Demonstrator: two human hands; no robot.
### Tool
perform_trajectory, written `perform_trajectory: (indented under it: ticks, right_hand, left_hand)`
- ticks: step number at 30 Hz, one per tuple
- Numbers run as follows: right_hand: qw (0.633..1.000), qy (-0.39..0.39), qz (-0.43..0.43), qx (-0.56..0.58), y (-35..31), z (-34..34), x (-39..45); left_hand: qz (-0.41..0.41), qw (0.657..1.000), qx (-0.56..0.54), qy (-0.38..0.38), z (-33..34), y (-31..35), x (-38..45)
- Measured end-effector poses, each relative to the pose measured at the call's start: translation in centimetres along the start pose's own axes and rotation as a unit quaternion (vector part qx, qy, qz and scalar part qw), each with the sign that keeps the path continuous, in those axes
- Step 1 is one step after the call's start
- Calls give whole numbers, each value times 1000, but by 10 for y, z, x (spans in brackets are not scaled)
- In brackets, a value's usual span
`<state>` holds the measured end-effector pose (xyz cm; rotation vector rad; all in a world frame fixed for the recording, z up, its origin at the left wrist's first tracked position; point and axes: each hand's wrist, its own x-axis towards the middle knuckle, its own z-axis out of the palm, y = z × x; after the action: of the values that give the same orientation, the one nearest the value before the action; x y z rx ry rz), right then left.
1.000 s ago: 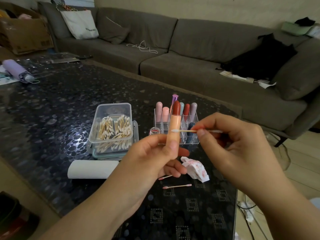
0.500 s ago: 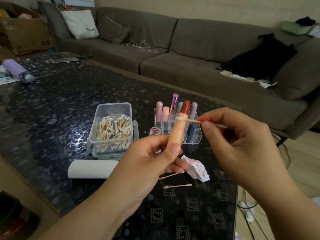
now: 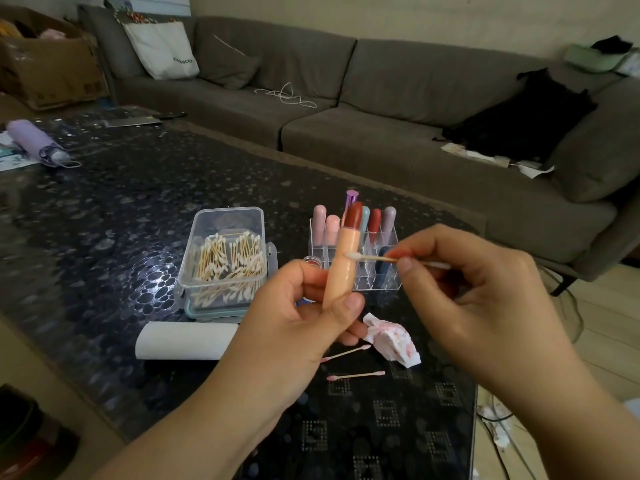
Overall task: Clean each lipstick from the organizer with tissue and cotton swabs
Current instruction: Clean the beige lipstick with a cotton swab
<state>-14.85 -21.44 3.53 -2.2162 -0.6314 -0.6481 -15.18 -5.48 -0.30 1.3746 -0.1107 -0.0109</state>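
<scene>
My left hand (image 3: 304,317) grips an open lipstick (image 3: 343,258) upright, a peach tube with a dark red bullet on top. My right hand (image 3: 478,289) pinches a cotton swab (image 3: 377,258) and its white tip touches the side of the peach tube. Behind them stands the clear organizer (image 3: 391,271) holding several capped lipsticks. A crumpled, pink-stained tissue (image 3: 393,341) lies on the table below my hands, with two used swabs (image 3: 356,375) beside it.
A clear box of cotton swabs (image 3: 227,258) sits left of the organizer, a white tissue roll (image 3: 183,341) in front of it. A small round jar (image 3: 311,261) stands by the organizer. The dark glass table (image 3: 104,209) ends at right; a grey sofa (image 3: 381,98) behind.
The lipstick was tilted right half a second ago and is now back nearer upright. The swab tip has moved down from the tube's rim to its side.
</scene>
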Motion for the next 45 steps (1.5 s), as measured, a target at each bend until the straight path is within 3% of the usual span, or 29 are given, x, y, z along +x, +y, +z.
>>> perform_trajectory:
  ticks: [9,19,23,45]
  right_hand:
    - [999,16,18,37,1,-2,2]
    - [999,21,18,24,0,-2,2]
    - [999,-12,19,31,-1,-3,1]
    - [998,12,26,50,0,-7,3]
  left_hand:
    - [-6,999,-23,-37,-1,2,-1]
    - [0,999,-10,-32,-1,2,-1]
    - [2,1000,-2,-30,-1,3,-2]
    - [-4,999,-11,-35,1,4,-3]
